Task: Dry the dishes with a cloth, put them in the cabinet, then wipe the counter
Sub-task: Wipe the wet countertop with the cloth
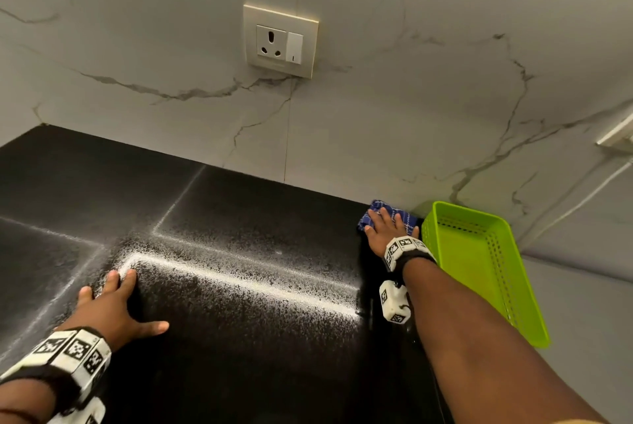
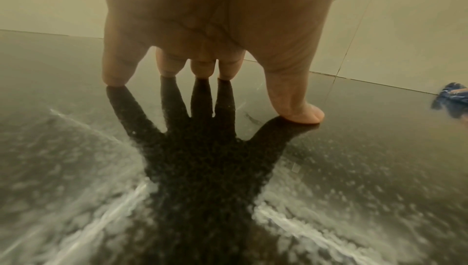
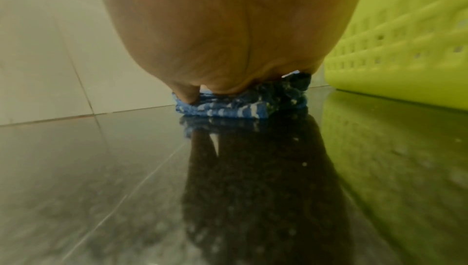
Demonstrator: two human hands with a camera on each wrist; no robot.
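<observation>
The right hand (image 1: 385, 230) presses flat, fingers straight, on the blue cloth (image 1: 404, 214) at the desk's (image 1: 239, 218) back edge, beside the green basket (image 1: 479, 262). The left hand (image 1: 106, 310) rests spread on the desk.

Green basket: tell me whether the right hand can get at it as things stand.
Probably yes. The right hand presses the cloth flat on the counter right beside the basket, with nothing between them; it would just have to leave the cloth.
</observation>
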